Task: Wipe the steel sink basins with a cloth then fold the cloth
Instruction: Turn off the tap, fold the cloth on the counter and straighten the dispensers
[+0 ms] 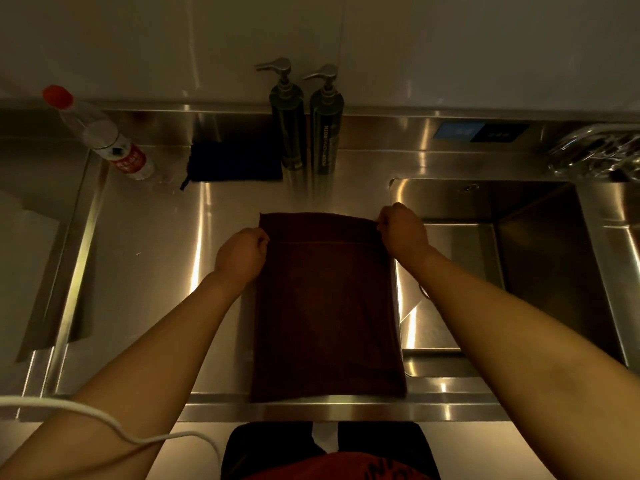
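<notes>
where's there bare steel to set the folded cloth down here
Bare steel lies left of the dark red cloth, between it and the counter's left rim, in front of the blue cloth and clear bottle. The basin on the right is open. The back is crowded: pump bottles.

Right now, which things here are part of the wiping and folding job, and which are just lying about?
Job:
brown cloth
left hand and right hand, pinching its far corners
sink basin

Lying about:
two pump bottles
red-capped bottle
dark blue cloth
</notes>
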`<act>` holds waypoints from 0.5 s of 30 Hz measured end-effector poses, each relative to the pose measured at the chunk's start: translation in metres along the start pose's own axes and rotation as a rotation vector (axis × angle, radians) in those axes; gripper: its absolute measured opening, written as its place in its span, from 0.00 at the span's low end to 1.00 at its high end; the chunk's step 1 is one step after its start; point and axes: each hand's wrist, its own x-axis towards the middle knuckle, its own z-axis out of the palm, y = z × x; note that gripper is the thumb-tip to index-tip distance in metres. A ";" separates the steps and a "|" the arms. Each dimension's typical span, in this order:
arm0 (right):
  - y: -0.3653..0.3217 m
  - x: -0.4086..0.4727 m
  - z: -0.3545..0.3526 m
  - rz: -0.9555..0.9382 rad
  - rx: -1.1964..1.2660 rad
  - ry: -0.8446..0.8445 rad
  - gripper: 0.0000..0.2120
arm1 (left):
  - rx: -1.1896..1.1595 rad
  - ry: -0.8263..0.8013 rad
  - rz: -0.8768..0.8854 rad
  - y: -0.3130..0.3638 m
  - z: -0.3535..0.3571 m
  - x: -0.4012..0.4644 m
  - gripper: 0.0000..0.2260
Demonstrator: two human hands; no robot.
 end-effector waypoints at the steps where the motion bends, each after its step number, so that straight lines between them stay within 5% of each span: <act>1: -0.001 0.003 0.000 -0.009 -0.026 -0.008 0.06 | -0.007 -0.001 -0.003 0.000 0.000 0.000 0.10; 9: -0.001 0.005 -0.019 -0.032 -0.015 0.192 0.08 | -0.023 -0.032 -0.005 -0.004 0.002 -0.001 0.10; 12: 0.001 -0.009 -0.012 -0.141 0.073 0.057 0.05 | -0.028 -0.034 -0.006 -0.006 0.004 -0.002 0.13; 15: 0.006 -0.029 0.003 -0.141 0.053 -0.129 0.13 | -0.035 -0.003 -0.004 -0.007 0.005 -0.003 0.11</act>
